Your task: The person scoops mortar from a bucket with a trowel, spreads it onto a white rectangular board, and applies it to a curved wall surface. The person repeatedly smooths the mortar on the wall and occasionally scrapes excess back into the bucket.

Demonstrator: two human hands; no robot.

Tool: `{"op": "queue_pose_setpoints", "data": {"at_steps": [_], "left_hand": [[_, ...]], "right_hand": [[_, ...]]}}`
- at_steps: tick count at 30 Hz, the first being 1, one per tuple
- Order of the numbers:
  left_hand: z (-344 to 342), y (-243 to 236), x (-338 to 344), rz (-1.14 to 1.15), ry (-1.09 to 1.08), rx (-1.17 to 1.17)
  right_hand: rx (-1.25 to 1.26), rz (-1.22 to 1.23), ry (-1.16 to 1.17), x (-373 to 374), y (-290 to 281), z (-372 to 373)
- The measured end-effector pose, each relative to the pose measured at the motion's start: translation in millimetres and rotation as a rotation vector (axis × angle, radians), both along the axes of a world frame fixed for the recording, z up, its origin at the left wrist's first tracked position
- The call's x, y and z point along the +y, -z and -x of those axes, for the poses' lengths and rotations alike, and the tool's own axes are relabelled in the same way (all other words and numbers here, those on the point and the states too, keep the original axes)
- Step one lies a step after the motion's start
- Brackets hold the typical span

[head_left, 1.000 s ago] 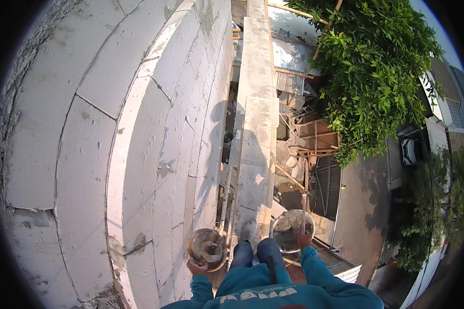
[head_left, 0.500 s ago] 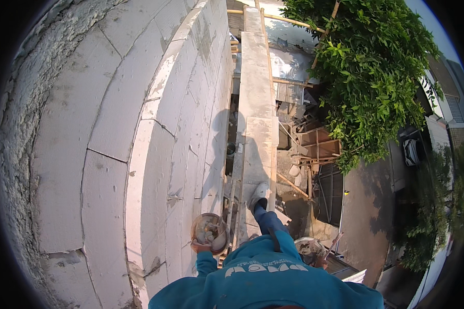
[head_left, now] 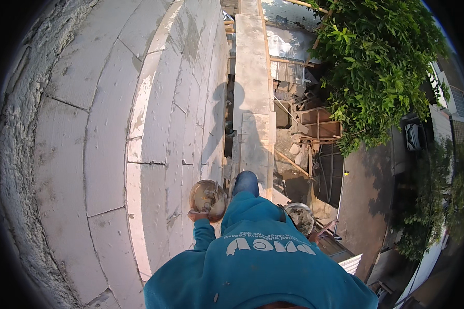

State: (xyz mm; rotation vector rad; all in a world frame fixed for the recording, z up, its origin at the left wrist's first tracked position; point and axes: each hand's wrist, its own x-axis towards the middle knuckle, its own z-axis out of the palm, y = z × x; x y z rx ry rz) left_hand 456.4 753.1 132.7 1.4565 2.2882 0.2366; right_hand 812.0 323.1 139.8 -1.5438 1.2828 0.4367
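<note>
My left hand [head_left: 199,215] grips a round, shallow bowl [head_left: 216,203] with small items inside, held out beside my left hip against the view of the wall. My right hand [head_left: 313,236], low at my right side and partly hidden, is closed on a long slim stick-like tool [head_left: 326,227]. Just by it a pale bucket [head_left: 300,219] with grey material is partly covered by my teal sweatshirt. My knee [head_left: 246,181] shows over a narrow concrete walkway.
A pale block wall [head_left: 108,159] rises on my left. The concrete walkway [head_left: 250,67] runs ahead, bordered by bamboo poles [head_left: 291,61]. A drop with debris and a wooden frame [head_left: 319,123] lies on the right, alongside a leafy tree [head_left: 368,77], a lane [head_left: 361,206] and a parked car [head_left: 411,137].
My legs have stepped along the walkway; the extended shoe is now hidden and a bent knee shows. The left bowl has risen in view, and the right bucket has slipped partly behind my body.
</note>
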Motion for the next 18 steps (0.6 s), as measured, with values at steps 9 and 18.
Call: {"op": "queue_pose_setpoints", "data": {"at_steps": [9, 18], "left_hand": [[-78, 6, 125, 0.201, -0.184, -0.360], [-194, 56, 241, 0.168, -0.193, 0.040]], "right_hand": [[-0.183, -0.093, -0.051, 172, 28, -128], [0.012, 0.106, -0.111, 346, -26, -291]]}}
